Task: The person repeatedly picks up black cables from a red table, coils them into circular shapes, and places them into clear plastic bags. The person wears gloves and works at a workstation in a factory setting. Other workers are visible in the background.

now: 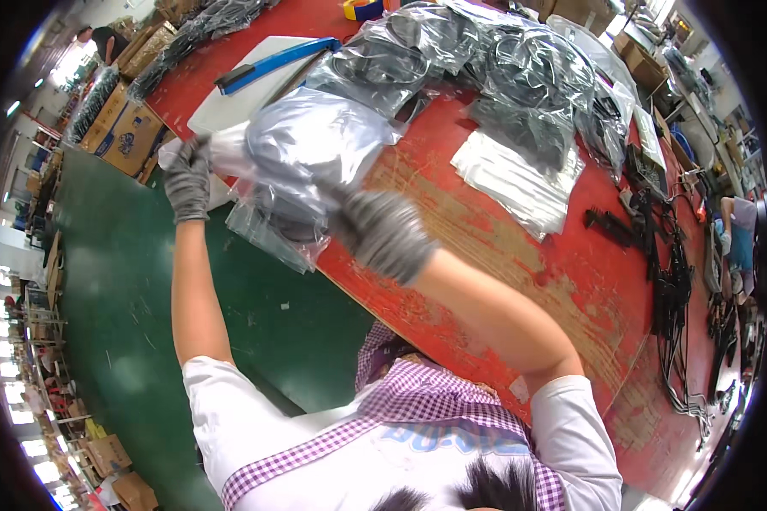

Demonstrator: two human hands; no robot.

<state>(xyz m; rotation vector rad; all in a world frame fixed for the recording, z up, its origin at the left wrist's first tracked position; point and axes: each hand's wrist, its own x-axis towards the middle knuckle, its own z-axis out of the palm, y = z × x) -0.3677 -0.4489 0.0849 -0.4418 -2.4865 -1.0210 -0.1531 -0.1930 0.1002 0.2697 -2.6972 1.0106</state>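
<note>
My left hand [188, 179], in a grey glove, is closed on the gathered end of a clear plastic bag [315, 136] at the left edge of the red table. The bag is puffed out and shiny. Below it, another clear bag [290, 223] with something dark and coiled inside hangs over the table's edge. My right hand [388, 237], also gloved in grey, is beside the bag's lower right side. Motion blurs its fingers, so I cannot make out whether they grip the plastic.
Bagged dark coiled cables [520, 68] are heaped at the back of the worn red table [486, 255]. A stack of flat clear bags [520, 179] lies before them. Farther left is a blue-handled bar tool [281, 61]; black cables [673, 289] lie right. A person [109, 41] stands far left.
</note>
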